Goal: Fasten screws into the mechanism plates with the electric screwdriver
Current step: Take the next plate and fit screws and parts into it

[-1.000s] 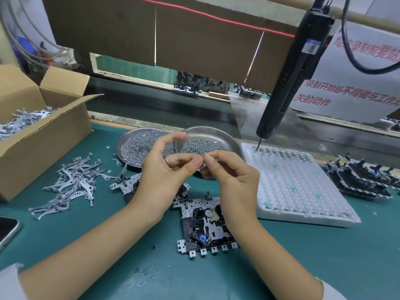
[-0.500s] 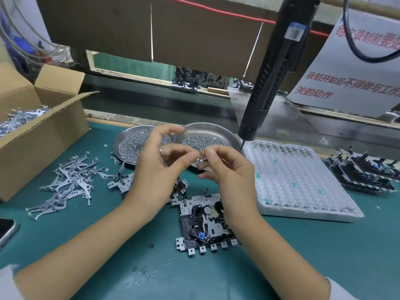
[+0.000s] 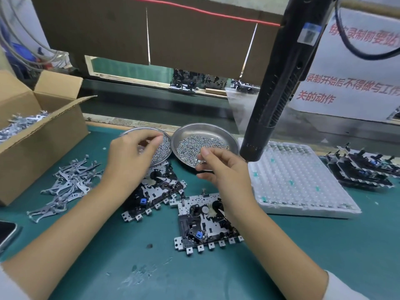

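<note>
The hands are apart now: left hand pinches over the left dish, right hand curled, contents unclear; screwdriver hangs near.

Head view of a green table. The left hand reaches over the left steel dish of screws, fingers curled above the pile. The right hand hovers at the near rim of the right steel dish, thumb and forefinger pinched together; whether a screw lies between them cannot be told. The electric screwdriver hangs tilted above a white foam tray. Two mechanism plates, the left plate and the near plate, lie below the hands. Loose metal levers lie beside a cardboard box; further assemblies sit at far right.
</note>
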Demonstrator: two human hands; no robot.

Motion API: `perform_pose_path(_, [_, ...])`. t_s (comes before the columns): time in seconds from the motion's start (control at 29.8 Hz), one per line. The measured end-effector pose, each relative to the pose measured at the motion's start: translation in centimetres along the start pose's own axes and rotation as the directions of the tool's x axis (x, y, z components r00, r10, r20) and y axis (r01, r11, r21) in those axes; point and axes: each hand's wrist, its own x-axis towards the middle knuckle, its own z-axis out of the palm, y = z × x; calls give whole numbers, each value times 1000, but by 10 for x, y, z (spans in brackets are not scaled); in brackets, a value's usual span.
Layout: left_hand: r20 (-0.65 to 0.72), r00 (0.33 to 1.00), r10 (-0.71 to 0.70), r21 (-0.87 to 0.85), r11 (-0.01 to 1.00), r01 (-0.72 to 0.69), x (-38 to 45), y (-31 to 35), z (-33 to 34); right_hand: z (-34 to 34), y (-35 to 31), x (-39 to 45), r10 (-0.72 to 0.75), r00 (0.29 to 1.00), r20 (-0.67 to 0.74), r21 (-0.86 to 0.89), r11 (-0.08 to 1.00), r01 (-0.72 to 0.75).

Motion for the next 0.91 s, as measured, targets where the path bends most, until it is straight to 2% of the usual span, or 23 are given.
perform_pose_path(0.1, [109,989,96,-257,964,-65,-19,26,9,-1,-3,1,98,994,57,135,985,-105])
perform_pose_path(0.2, [73,984,163,-346,929,-128,-30,34,17,-3,-4,1,140,981,131,148,976,-159])
perform_pose_path(0.3, [6,971,237,-314,923,-224,-33,33,20,-5,-3,0,166,971,172,128,974,-189])
perform_pose_path(0.5, [-37,946,322,-185,928,-323,-38,29,25,-9,-2,2,193,954,231,133,965,-227])
perform_pose_path(0.6, [-36,963,268,-187,945,-270,-35,28,23,-11,-5,4,213,933,289,156,951,-266])
perform_pose_path(0.67, [-13,974,226,-179,958,-225,-32,28,22,-14,-7,7,176,933,315,125,966,-225])
perform_pose_path(0.74, [1,990,140,-211,968,-137,-30,28,22,-19,-7,16,52,976,211,-57,998,-40])
perform_pose_path(0.77, [9,997,75,-264,962,-70,-30,28,22,-23,-6,22,-51,991,124,-240,968,80])
perform_pose_path(0.81, [22,1000,8,-340,941,0,-29,27,21,-26,-5,31,-157,985,69,-437,883,172])
perform_pose_path(0.84, [41,998,-54,-418,906,66,-28,27,21,-28,-5,39,-216,973,76,-594,774,218])
perform_pose_path(0.91, [79,986,-144,-528,833,164,-27,26,21,-27,-4,53,-141,972,188,-780,580,236])
